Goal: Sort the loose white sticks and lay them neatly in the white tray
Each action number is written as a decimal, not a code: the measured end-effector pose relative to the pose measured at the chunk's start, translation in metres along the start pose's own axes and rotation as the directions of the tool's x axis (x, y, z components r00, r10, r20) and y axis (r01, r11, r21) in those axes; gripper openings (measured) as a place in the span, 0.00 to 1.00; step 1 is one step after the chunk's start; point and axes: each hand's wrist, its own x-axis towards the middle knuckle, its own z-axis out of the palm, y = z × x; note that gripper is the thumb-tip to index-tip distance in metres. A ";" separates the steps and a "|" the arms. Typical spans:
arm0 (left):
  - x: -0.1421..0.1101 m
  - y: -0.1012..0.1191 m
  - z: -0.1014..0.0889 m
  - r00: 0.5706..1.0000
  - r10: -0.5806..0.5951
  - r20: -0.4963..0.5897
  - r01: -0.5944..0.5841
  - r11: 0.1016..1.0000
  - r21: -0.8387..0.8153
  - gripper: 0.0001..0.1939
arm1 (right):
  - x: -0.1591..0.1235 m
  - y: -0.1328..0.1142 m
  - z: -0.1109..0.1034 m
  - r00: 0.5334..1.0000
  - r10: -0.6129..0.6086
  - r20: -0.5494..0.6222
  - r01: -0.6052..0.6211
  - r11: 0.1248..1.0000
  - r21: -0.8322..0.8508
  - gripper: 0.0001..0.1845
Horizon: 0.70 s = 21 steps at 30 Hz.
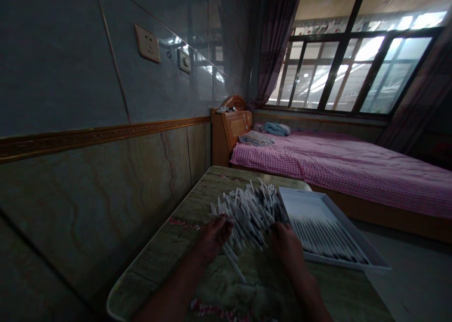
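A loose heap of slender white plastic-looking sticks (249, 213), some with dark parts, lies on the table straight ahead of the person, between and just beyond the two hands. Its sticks cross at many angles, though most point roughly away from the person. The bare left hand (214, 237) is at the heap's near left edge, thumb and fingers drawn close together by a pale stick; the dim, blurred view does not let me tell whether they pinch it. Just below that hand, a few loose white sticks (235, 264) slant from far left to near right. The bare right hand (285, 239) is at the near right edge, fingers curled downward, and I cannot tell what, if anything, they grip. This hand is the nearer to the shallow white rectangular tray (307, 202), which lies just right of the heap. In the tray, a row of white sticks with dark near ends (328, 239) lies side by side, long axes also slanting from far left to near right. Under everything is the green marbled table with a pale rim (155, 270); beyond it stands a bed with a pink checked cover (318, 159).
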 end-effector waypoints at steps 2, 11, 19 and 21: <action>0.000 -0.001 0.000 1.000 0.014 0.015 -0.014 1.000 0.009 0.03 | 0.001 -0.006 0.008 0.998 -0.049 -0.031 0.054 0.979 0.197 0.13; 0.001 -0.010 -0.001 0.999 0.026 0.030 -0.027 0.998 0.051 0.06 | -0.006 -0.030 0.040 0.999 -0.032 0.024 0.002 0.633 0.775 0.14; 0.002 -0.013 0.001 1.000 0.027 -0.011 -0.026 0.997 0.068 0.10 | -0.010 -0.047 0.041 0.996 0.043 0.075 -0.087 0.484 0.871 0.08; 0.001 -0.013 0.002 1.000 0.022 -0.004 -0.022 0.997 0.077 0.10 | -0.011 -0.049 0.042 0.995 0.065 0.073 -0.095 0.467 0.879 0.09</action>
